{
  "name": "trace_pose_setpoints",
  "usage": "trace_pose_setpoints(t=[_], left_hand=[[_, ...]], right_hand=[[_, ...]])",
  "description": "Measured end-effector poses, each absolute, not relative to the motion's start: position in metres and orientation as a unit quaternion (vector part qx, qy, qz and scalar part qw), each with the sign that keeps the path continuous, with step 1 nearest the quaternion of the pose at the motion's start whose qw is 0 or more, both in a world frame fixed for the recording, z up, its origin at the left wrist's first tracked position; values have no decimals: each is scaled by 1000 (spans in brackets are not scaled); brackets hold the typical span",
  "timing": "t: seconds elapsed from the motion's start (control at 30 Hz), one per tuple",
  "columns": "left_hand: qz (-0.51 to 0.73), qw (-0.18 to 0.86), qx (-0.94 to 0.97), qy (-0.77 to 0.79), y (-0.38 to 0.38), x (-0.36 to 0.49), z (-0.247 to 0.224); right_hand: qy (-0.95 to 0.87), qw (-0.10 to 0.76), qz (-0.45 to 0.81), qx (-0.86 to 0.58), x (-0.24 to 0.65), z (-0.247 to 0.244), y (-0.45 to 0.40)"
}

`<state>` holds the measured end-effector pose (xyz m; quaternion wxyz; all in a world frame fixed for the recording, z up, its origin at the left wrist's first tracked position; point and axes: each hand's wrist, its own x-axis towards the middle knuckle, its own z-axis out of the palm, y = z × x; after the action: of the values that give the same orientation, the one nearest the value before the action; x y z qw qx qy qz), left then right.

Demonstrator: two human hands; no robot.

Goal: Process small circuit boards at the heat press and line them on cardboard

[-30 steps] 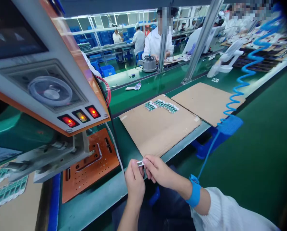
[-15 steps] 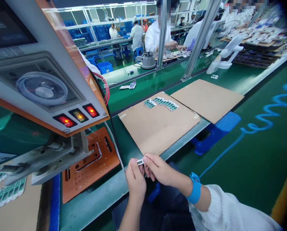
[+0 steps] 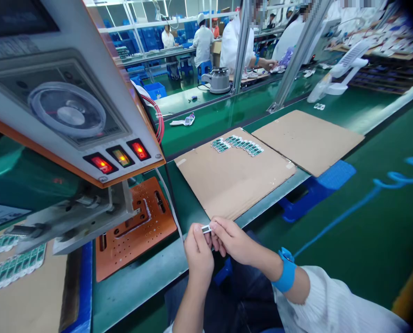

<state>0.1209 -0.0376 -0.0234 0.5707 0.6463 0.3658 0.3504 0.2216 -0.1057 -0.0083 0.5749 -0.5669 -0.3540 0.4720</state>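
Note:
Between my two hands is a small white-framed LCD display, held up over the front edge of the bench. My left hand pinches its left end between thumb and fingers. At the other end, my right hand grips it with thumb and forefinger, the remaining fingers curled beneath. A blue strap with a coiled cord circles my right wrist. Just beyond my hands lies a cardboard sheet, carrying rows of small green-and-white pieces near its far side.
To the left stands a press machine with lit switches above an orange perforated plate. More green-and-white pieces lie at lower left. A second cardboard sheet, a blue stool and a white fan are rightward. Co-workers sit across the line.
My view has shifted slightly, so the bench and machine appear a little further right. Both hands keep their pinch on the display. Across the line, a co-worker's arm has reached out to the right.

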Motion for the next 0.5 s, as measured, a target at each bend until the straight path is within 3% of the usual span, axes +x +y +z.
trace_pose_setpoints(t=[0.5], left_hand=[[351,584,635,364,-39,121,-24]], right_hand=[[-347,577,475,-567,222,-9,-105]])
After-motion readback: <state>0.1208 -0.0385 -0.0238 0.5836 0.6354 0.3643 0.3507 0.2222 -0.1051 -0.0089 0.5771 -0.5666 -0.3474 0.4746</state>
